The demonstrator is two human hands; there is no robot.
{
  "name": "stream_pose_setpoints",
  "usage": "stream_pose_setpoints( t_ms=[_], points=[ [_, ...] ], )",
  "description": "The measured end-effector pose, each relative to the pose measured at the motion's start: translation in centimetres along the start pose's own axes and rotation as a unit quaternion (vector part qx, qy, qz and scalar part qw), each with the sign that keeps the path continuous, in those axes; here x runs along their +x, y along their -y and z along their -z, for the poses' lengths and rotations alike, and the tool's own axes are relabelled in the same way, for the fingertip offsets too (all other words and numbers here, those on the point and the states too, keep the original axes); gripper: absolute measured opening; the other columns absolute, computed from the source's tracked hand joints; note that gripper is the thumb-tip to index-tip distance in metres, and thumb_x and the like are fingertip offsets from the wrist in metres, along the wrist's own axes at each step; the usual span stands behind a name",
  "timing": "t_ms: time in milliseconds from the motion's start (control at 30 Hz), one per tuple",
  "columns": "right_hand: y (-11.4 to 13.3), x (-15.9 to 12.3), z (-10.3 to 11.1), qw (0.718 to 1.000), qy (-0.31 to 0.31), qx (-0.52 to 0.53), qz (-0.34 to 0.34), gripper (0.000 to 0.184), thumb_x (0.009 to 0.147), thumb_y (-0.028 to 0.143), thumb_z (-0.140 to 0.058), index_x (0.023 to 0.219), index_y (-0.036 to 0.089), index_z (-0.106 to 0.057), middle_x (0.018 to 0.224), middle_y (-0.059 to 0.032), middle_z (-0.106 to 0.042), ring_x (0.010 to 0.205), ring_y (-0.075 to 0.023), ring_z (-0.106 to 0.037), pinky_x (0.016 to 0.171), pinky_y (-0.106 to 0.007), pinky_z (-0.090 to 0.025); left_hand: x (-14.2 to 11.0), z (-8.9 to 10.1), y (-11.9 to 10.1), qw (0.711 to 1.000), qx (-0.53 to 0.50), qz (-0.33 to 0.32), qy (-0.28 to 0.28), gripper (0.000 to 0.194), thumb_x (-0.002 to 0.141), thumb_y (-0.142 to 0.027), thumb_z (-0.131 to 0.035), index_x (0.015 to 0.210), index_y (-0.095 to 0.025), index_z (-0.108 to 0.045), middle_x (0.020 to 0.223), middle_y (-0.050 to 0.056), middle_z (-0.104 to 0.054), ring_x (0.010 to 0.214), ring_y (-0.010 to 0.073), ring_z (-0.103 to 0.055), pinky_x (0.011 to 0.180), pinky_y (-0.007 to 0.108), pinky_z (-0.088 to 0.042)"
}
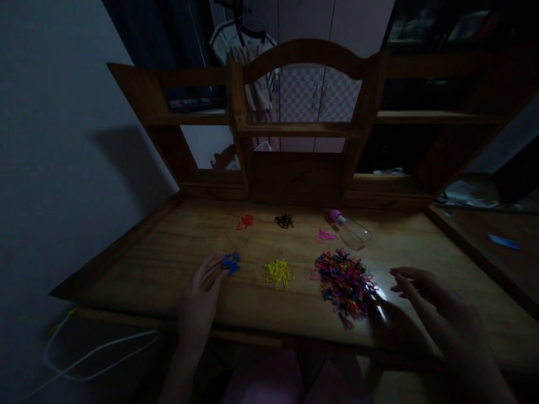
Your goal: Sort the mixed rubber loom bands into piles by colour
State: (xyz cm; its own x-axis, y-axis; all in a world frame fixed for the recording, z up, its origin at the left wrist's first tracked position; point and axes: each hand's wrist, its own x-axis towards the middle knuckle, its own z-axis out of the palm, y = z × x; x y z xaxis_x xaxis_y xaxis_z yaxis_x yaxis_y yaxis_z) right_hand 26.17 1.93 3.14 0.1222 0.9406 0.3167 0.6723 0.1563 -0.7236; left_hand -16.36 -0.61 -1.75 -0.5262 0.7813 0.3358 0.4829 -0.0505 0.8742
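My left hand (200, 300) rests at the left of the table, thumb and fingertips slightly apart at the edge of a small blue pile of loops (231, 262) that look like rubber bands. To the right, my right hand (442, 314) hovers beside a large mixed-colour pile of bands (347, 283). Its thumb and forefinger come together in a pinch; anything between them is too small and dark to make out. A yellow pile of bands (278, 273) lies between the hands. Farther back are red bands (245, 222), black bands (284, 220) and pink bands (327, 236).
A clear bulb-shaped bottle (353, 233) with a pink cap lies behind the mixed pile. Wooden shelving (295, 130) rises along the back of the table (160, 258). A wall stands at the left, and a white cable (101, 348) hangs below the front edge.
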Motion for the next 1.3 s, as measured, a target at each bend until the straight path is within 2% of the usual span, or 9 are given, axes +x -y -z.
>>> stream_pose_setpoints(
  t_ms=[133,300,500,600,733,867,1000,1200,1300],
  points=[
    [0.8,-1.9,1.0,1.0,0.001,-0.018,-0.025,0.04,0.086,0.059,-0.056,0.104,0.026,-0.071,0.078,-0.0078,-0.07,0.07,-0.0265,-0.071,0.049,-0.031,-0.056,-0.7,0.1,-1.3,0.993,0.108,-0.05,-0.018,0.039,0.088,-0.035,-0.062,0.126,-0.026,-0.059,0.126,0.007,-0.066,0.119,0.0266,-0.06,0.108,0.047,-0.042],
    [0.3,-3.3,1.6,0.999,0.038,-0.023,-0.016,0.036,0.086,0.051,-0.06,0.11,0.025,-0.069,0.09,-0.0076,-0.072,0.073,-0.0229,-0.069,0.053,-0.029,-0.056,-2.6,-1.0,-4.3,0.985,0.123,-0.12,-0.01,0.03,0.089,-0.036,-0.061,0.117,-0.025,-0.064,0.122,0.006,-0.066,0.116,0.0256,-0.06,0.109,0.043,-0.041],
    [0.7,-3.8,0.3,0.99,0.13,-0.019,0.057,0.024,0.09,0.033,-0.059,0.11,0.022,-0.067,0.095,-0.0073,-0.068,0.067,-0.0164,-0.064,0.054,-0.027,-0.052,-6.8,-4.9,-7.7,0.964,0.035,-0.193,0.181,0.023,0.093,-0.024,-0.056,0.113,-0.026,-0.067,0.116,0.003,-0.068,0.112,0.0205,-0.062,0.106,0.035,-0.045],
    [1.0,-3.7,-0.7,0.99,0.118,-0.037,0.064,0.025,0.091,0.03,-0.057,0.112,0.021,-0.066,0.098,-0.0081,-0.067,0.065,-0.0156,-0.063,0.055,-0.028,-0.051,-8.5,-7.1,-8.6,0.945,0.006,-0.209,0.25,0.026,0.094,-0.019,-0.053,0.115,-0.028,-0.066,0.114,0.002,-0.068,0.11,0.019,-0.063,0.102,0.033,-0.048],
    [1.2,-2.5,-1.5,0.991,0.079,-0.085,0.062,0.025,0.091,0.028,-0.056,0.113,0.022,-0.068,0.101,-0.0078,-0.067,0.065,-0.0154,-0.062,0.059,-0.029,-0.051,-9.2,-9.7,-9.2,0.929,-0.005,-0.231,0.288,0.027,0.095,-0.017,-0.052,0.116,-0.027,-0.066,0.111,0.003,-0.068,0.106,0.0187,-0.064,0.097,0.034,-0.051],
    [1.0,-1.2,-2.2,0.981,0.122,-0.104,0.106,0.037,0.088,0.014,-0.054,0.121,0.025,-0.065,0.114,-0.0074,-0.067,0.074,-0.0166,-0.065,0.068,-0.03,-0.052,-8.9,-11.5,-9.1,0.93,-0.017,-0.225,0.289,0.023,0.095,-0.017,-0.051,0.111,-0.025,-0.066,0.11,0.004,-0.068,0.106,0.0189,-0.063,0.095,0.034,-0.051],
    [0.7,-0.6,-3.1,0.974,0.149,-0.139,0.104,0.042,0.083,0.006,-0.05,0.117,0.024,-0.066,0.106,-0.006,-0.067,0.081,-0.0178,-0.066,0.072,-0.028,-0.051,-8.7,-12.2,-8.7,0.945,-0.018,-0.183,0.27,0.022,0.094,-0.016,-0.052,0.106,-0.025,-0.068,0.108,0.003,-0.07,0.104,0.0189,-0.064,0.094,0.034,-0.05],
    [1.3,-0.5,-2.9,0.986,0.12,-0.075,0.085,0.027,0.086,0.012,-0.051,0.104,0.02,-0.068,0.094,-0.0053,-0.068,0.072,-0.0157,-0.063,0.068,-0.028,-0.05,-8.4,-12.0,-8.6,0.948,-0.032,-0.146,0.283,0.017,0.093,-0.021,-0.054,0.099,-0.024,-0.069,0.1,0.003,-0.071,0.097,0.0192,-0.067,0.086,0.031,-0.052],
    [1.7,-0.5,-2.3,0.994,0.091,-0.012,0.055,0.024,0.088,0.02,-0.055,0.107,0.02,-0.068,0.09,-0.0053,-0.07,0.07,-0.0156,-0.063,0.062,-0.027,-0.05,-8.2,-11.9,-8.6,0.945,-0.038,-0.137,0.293,0.016,0.092,-0.021,-0.055,0.097,-0.024,-0.07,0.099,0.002,-0.071,0.096,0.019,-0.067,0.087,0.031,-0.052]
  ],
)
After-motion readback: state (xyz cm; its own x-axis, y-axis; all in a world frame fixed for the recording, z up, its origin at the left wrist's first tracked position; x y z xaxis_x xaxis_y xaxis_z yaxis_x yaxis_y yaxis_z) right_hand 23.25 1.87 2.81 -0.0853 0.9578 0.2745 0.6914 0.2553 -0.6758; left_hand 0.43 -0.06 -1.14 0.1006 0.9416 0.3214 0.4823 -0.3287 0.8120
